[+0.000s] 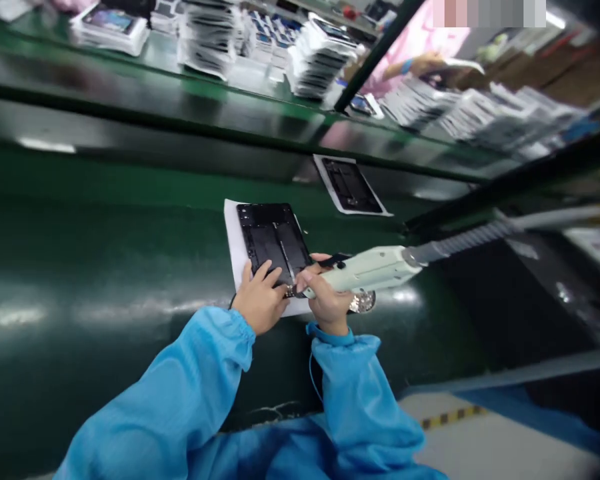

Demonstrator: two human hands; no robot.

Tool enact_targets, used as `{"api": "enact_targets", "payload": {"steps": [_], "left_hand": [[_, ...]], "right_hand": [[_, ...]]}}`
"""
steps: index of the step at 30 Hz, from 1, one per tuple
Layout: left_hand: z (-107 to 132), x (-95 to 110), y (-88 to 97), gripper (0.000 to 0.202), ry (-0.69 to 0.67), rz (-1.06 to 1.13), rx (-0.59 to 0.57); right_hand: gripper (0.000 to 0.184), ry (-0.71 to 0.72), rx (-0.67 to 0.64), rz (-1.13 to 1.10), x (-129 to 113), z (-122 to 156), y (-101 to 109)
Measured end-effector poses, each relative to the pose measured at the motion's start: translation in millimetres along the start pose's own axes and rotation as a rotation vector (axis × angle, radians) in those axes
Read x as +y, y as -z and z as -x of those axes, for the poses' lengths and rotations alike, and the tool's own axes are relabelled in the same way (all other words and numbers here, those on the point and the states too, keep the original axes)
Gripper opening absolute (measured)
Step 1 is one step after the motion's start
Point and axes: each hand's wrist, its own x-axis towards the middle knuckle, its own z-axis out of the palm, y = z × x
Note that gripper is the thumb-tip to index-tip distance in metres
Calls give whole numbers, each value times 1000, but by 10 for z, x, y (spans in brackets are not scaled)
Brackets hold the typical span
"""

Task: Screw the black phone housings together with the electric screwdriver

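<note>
A black tablet (275,241) with its inner side showing lies on a white sheet (233,233) on the green bench. My left hand (263,298) rests with spread fingers on its near-left corner. Wrapped in my right hand (327,301) is a pale green electric screwdriver (370,268), held almost level. Its front end points left at the tablet's near edge, close to my left fingertips; the tip itself is hard to make out. Beneath the screwdriver, just right of my right hand, sits a small round dish of shiny screws (363,302).
Another opened tablet (354,186) on a white sheet lies farther back. A ribbed cable (460,243) runs from the screwdriver to the right. Stacks of devices (207,40) line the raised shelf (155,77). Behind a dark post, a person in pink (420,40) holds a white object.
</note>
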Motion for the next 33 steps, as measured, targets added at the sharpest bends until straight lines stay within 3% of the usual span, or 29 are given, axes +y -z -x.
{"api": "enact_targets", "payload": {"steps": [2,7,12,16,20,23,29,33], "left_hand": [[0,-13,24,30,18,-7,-14],[-2,-45,86,30,43,-38,-16],[-9,-95,83,32,51,-61,-15],[-42,-92,94,34,41,-80,-31],[82,18,110,37,168,-171,-13],[485,96,94,46,308,-297,62],[1786,6,58,54,615,-509,195],[2180,-123,6,53,639,-608,276]], "right_hand": [[27,-36,30,-42,-34,-6,-48],[28,-87,23,-150,-97,-34,-122],[23,-59,28,-191,-65,-57,-128],[30,-43,-1,-209,4,-107,-123],[30,-33,-42,-214,53,-175,-148],[34,-6,-107,-274,78,-199,-185],[20,-41,-232,-341,81,-149,-263],[23,-60,-219,-301,23,-127,-268]]}}
